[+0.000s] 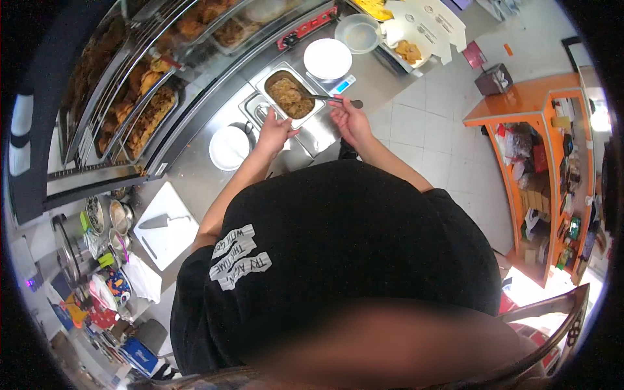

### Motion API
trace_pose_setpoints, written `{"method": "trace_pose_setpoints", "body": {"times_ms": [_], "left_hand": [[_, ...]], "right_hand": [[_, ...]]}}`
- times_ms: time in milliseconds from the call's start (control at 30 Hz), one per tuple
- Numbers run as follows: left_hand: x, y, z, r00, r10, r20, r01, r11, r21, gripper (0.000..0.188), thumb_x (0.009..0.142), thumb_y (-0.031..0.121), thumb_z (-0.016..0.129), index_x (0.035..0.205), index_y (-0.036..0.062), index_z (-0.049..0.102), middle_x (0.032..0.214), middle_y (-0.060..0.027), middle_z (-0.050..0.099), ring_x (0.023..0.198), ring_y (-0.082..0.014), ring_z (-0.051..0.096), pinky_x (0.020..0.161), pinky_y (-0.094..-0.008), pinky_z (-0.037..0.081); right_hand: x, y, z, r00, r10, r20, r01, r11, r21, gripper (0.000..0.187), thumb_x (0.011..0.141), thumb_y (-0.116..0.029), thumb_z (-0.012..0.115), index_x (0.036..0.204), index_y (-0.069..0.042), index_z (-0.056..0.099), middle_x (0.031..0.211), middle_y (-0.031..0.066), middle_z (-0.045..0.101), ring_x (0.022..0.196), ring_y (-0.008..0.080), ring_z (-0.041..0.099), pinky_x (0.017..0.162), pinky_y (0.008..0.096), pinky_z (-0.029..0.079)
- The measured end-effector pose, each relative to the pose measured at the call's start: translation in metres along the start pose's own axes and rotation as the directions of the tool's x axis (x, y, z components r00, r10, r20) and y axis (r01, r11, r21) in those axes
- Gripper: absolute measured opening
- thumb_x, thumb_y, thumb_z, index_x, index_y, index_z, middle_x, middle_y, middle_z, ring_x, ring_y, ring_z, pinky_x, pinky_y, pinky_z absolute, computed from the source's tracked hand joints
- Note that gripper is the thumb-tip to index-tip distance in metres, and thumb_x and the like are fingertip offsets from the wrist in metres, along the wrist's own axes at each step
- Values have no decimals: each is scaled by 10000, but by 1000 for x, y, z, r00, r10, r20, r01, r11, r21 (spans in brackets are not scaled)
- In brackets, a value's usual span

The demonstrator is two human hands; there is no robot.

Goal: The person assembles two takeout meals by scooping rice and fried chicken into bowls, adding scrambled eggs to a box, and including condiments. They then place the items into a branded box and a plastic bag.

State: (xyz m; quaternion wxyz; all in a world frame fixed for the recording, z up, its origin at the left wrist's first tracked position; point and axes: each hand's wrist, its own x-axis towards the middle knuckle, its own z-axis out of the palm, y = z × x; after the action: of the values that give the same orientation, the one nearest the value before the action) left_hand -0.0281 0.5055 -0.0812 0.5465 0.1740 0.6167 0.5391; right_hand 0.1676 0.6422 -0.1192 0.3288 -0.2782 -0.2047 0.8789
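Note:
A rectangular metal food pan (287, 67) is set into the steel counter in front of me. It holds a brown, moist, chopped or shredded food (286, 96). My right hand (351, 122) is closed on the dark handle of a serving spoon (325, 98), whose far end rests in the food. At the pan's near left corner is my left hand (276, 135), fingers stretched apart; whether it touches the rim I cannot tell. Beside it lies a smaller metal pan (249, 104) with a metal utensil in it. A white round dish (327, 59) sits on a digital scale (345, 84) beyond the pan.
White round dishes (229, 148) stand left of my left hand. A knife (156, 222) lies on a white cutting board (174, 244). A glass food warmer (123, 123) borders the counter. A clear plastic bowl (357, 34) and an open carton (432, 29) are far right.

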Motion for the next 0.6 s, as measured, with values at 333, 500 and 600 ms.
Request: {"method": "trace_pose_setpoints", "body": {"times_ms": [333, 500, 600], "left_hand": [[-2, 12, 18, 996, -50, -76, 49, 999, -15, 800, 974, 16, 523, 1524, 14, -58, 874, -88, 582, 732, -130, 597, 745, -306, 609], [13, -2, 13, 999, -31, -25, 32, 999, 33, 808, 976, 52, 540, 1528, 13, -49, 904, -96, 591, 776, -131, 601, 777, -297, 600], [13, 2, 21, 997, -48, -61, 46, 999, -29, 797, 976, 46, 536, 1530, 18, -37, 928, -100, 588, 791, -135, 596, 793, -313, 605]], "right_hand": [[-13, -19, 2, 997, 70, 12, -70, 996, -49, 375, 1061, -269, 402, 1282, 20, 490, 1109, 169, 652, 752, 185, 611, 690, 284, 526], [1, -33, 2, 997, 80, 3, -80, 997, 3, 362, 1055, -259, 419, 1290, 9, 484, 1111, 164, 649, 772, 183, 615, 704, 288, 528], [7, -41, 0, 997, 82, 13, -82, 997, 15, 350, 1053, -249, 425, 1291, 1, 483, 1112, 161, 649, 777, 184, 615, 707, 291, 529]]}}
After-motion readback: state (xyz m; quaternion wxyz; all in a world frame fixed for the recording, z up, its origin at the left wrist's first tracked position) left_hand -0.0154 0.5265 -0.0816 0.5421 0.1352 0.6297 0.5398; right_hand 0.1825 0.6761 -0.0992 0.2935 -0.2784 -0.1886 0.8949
